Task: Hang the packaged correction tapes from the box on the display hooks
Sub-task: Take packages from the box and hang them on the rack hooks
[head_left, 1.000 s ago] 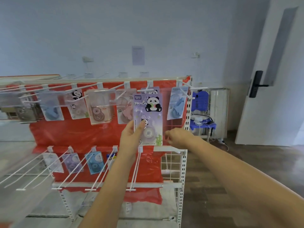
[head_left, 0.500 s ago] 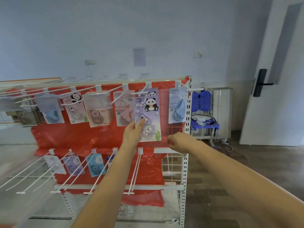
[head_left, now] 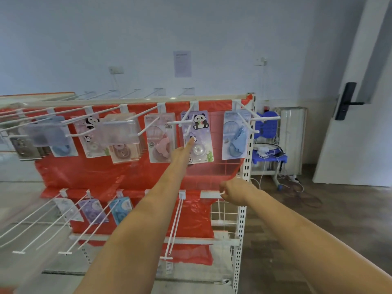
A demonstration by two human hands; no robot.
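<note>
The left hand [head_left: 183,150], fingers straight, presses the panda tape pack [head_left: 198,137] back along its hook [head_left: 186,119], seating it against the rack. The right hand [head_left: 235,190] hangs loosely curled, holding nothing.

Far-left white wire hooks [head_left: 25,228] smeared by motion blur; grey hanging packs [head_left: 25,148] unreadable; both forearms cut off by bottom edge.

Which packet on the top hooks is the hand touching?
The left hand touches the purple panda packet, second from the right, between the pink packet and blue packet.
</note>
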